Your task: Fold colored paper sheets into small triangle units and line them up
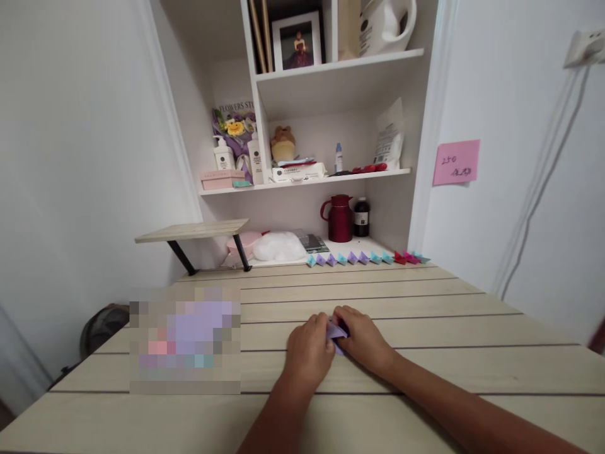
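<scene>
A small piece of folded purple paper (337, 330) is between my two hands, low over the middle of the table. My left hand (309, 350) grips its left side with curled fingers. On the other side, my right hand (363, 337) pinches the paper, fingers closed. Much of the paper is hidden behind the fingers, so its full shape does not show. Along the table's far edge stands a row of small folded paper figures (352, 258) in teal, purple, red and pink.
The slatted wooden table (425, 372) spans the front. A blurred-out patch (184, 340) covers purple and other coloured things at left. Behind it rises a small raised shelf (198, 231) on black legs. A red jug (340, 219) and a dark bottle (362, 217) stand in the white shelving.
</scene>
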{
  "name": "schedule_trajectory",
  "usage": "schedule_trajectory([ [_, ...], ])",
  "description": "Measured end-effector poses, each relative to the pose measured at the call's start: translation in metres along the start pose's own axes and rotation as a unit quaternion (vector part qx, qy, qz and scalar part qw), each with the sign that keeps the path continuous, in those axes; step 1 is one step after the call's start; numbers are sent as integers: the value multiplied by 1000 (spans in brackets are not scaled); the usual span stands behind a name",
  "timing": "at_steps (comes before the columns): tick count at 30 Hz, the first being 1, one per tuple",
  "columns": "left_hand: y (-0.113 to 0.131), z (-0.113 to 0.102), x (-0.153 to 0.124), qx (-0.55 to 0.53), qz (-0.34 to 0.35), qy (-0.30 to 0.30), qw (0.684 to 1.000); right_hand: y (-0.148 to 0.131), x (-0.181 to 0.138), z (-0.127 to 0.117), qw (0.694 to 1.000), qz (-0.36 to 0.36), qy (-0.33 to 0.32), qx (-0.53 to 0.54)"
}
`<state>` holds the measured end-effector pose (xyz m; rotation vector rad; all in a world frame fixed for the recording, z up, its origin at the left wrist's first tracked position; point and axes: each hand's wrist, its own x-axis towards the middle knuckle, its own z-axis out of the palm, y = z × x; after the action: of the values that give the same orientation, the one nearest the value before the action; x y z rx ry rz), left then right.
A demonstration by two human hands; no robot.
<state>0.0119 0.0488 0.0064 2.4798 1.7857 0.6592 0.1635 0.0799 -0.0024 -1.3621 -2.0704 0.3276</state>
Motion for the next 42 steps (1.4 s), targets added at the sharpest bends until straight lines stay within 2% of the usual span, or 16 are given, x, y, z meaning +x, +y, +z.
schedule_trajectory([
  [5,1,1,1,-9,-26,-10,1000,-1,3,5,998,29,12,55],
  [12,5,-1,5,8,-42,-24,999,-9,-5,-1,997,-20,59,36],
  [17,5,0,5,6,-26,-36,999,-4,-5,-1,999,-35,15,-34],
  [23,2,-1,5,-36,15,-44,998,11,-5,-13,995,9,20,93],
  [29,1,-2,5,-49,33,-51,997,16,-6,-31,988,-17,-79,132],
  [35,1,-7,3,-38,40,-61,997,28,-11,-56,963,-58,-211,158],
  [39,1,-14,1,-42,64,-64,995,28,-12,-66,957,-68,-248,133],
  [42,-2,-16,0,-42,69,-76,994,29,-9,-63,951,-59,-237,188],
])
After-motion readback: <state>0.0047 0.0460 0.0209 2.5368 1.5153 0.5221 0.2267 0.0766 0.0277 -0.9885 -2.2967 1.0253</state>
